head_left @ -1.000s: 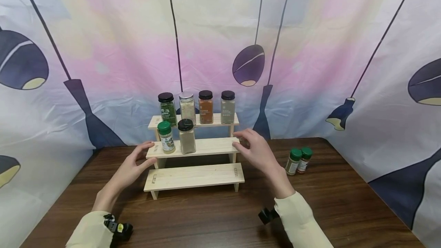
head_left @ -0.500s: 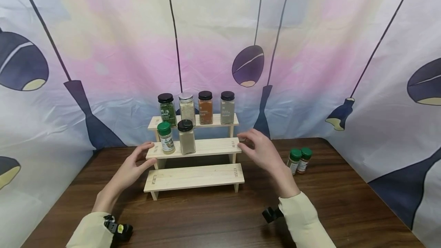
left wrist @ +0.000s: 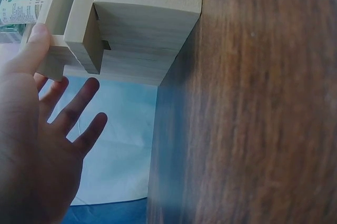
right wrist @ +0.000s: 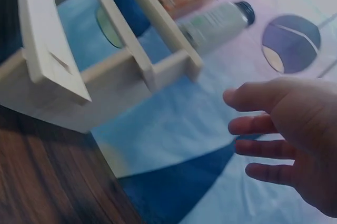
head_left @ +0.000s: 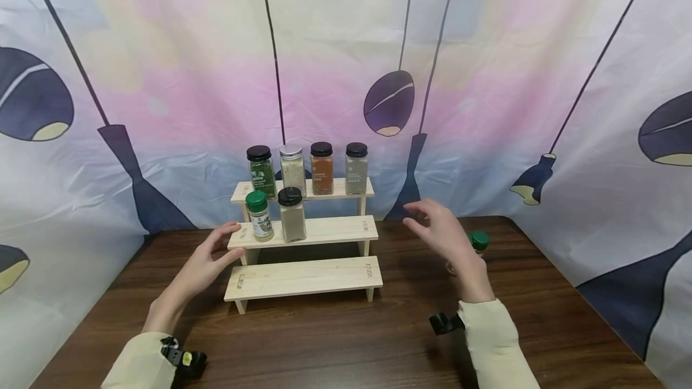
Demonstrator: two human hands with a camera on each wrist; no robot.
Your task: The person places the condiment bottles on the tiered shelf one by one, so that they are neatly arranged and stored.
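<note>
A three-step pale wooden rack (head_left: 303,280) stands on the dark wooden table. On its left, my left hand (head_left: 202,263) touches the end of the middle step, thumb at the front corner and index finger near the back one; in the left wrist view the other fingers (left wrist: 79,105) are spread. My right hand (head_left: 443,233) hovers right of the rack with nothing in it, fingers loosely bent. On the middle step are a green-capped spice jar (head_left: 261,221) and a black-capped jar (head_left: 292,221) of beige powder.
The top step carries several spice jars, among them an orange one (head_left: 322,173) and a grey one (head_left: 356,173). A green-capped jar (head_left: 479,241) stands on the table (head_left: 324,341) at right; another beside it is mostly hidden behind my right hand. A patterned cloth (head_left: 324,77) hangs behind.
My right hand has left the right end of the middle step and moved to the right, now covering much of the green-capped jars. The left hand and the rack look unchanged.
</note>
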